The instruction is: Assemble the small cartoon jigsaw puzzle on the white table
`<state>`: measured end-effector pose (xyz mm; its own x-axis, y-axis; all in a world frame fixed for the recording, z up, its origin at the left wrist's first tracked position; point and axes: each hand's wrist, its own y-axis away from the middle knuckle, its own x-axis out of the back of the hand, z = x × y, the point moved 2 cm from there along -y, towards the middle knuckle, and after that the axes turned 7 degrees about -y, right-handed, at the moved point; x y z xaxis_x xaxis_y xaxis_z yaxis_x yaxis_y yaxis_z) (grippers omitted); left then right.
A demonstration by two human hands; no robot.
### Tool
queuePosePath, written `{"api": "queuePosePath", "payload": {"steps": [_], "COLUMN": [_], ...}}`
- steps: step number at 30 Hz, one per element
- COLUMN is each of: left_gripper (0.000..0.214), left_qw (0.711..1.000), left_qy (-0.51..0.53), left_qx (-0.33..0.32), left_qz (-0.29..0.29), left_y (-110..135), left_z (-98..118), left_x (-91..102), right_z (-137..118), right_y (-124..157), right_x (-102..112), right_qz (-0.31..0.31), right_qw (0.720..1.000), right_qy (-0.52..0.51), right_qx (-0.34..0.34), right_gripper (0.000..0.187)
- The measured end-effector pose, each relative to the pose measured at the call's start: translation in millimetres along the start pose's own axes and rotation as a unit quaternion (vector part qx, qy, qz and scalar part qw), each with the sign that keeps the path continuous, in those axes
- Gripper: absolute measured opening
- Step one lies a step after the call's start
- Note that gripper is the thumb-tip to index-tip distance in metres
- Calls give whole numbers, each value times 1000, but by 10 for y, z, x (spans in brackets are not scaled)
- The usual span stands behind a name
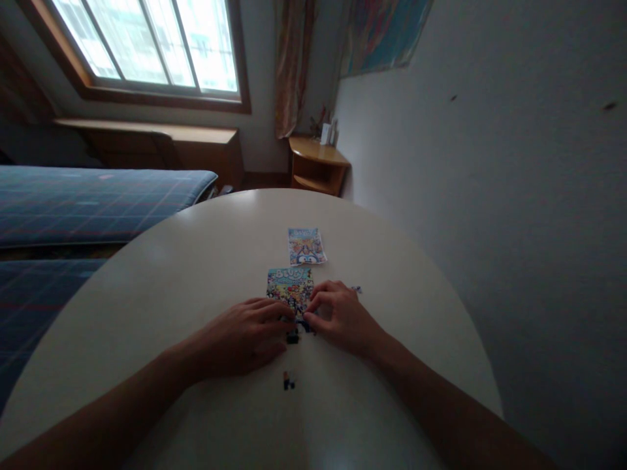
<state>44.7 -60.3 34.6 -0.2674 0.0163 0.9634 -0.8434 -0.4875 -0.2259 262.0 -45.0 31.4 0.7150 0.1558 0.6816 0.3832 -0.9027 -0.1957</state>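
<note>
In the head view a colourful jigsaw puzzle (289, 281), with lettering along its top, lies partly assembled on the round white table (206, 241). My left hand (249, 333) rests flat at the puzzle's lower left, fingers stretched out and their tips on its lower edge. From the right, my right hand (337, 313) pinches a dark puzzle piece (308, 326) at the lower right edge; the fingers partly hide it. Just below the left fingertips sits a dark loose piece (292, 337). Nearer to me lies another small loose piece (289, 380).
Behind the puzzle lies a small printed picture sheet (306, 247) with similar art. A loose piece (357, 289) shows beyond my right hand. A plaid-covered bed (98, 202) borders the table on the left, a wall (465, 196) on the right. A corner shelf (318, 153) stands behind.
</note>
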Motion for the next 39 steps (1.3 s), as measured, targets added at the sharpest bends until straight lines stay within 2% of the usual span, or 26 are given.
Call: {"api": "queuePosePath", "payload": {"steps": [7, 12, 21, 25, 26, 28, 32, 35, 39], "left_gripper": [33, 33, 34, 36, 38, 42, 40, 41, 44], "left_qw": [1000, 1000, 1000, 999, 999, 999, 999, 999, 999], "left_qy": [-1, -3, -19, -27, -31, -37, -36, -36, -31], "left_qx": [-1, -5, -24, -18, -14, -5, 5, 13, 13], "left_qz": [8, 10, -1, -5, -9, -16, -25, -31, -31], "left_y": [-10, -7, -20, -43, -50, -67, -89, -88, -78], "left_z": [10, 14, 35, 63, 73, 96, 148, 172, 175], "left_x": [13, 16, 11, 28, 30, 34, 43, 43, 37], "right_z": [-24, -99, -94, -83, -70, -25, 108, 157, 145], "right_y": [7, 40, 100, 114, 120, 140, 186, 199, 181], "right_x": [22, 106, 135, 279, 349, 511, 782, 849, 799], "right_qz": [-12, -64, -93, -124, -130, -143, -161, -169, -166], "right_qw": [1000, 996, 985, 981, 982, 983, 983, 982, 982], "right_qy": [12, 49, 111, 91, 82, 75, 81, 83, 88], "right_qx": [8, 49, 96, 117, 109, 85, 21, -1, 0], "right_gripper": [7, 20, 21, 26, 29, 21, 17, 20, 24]}}
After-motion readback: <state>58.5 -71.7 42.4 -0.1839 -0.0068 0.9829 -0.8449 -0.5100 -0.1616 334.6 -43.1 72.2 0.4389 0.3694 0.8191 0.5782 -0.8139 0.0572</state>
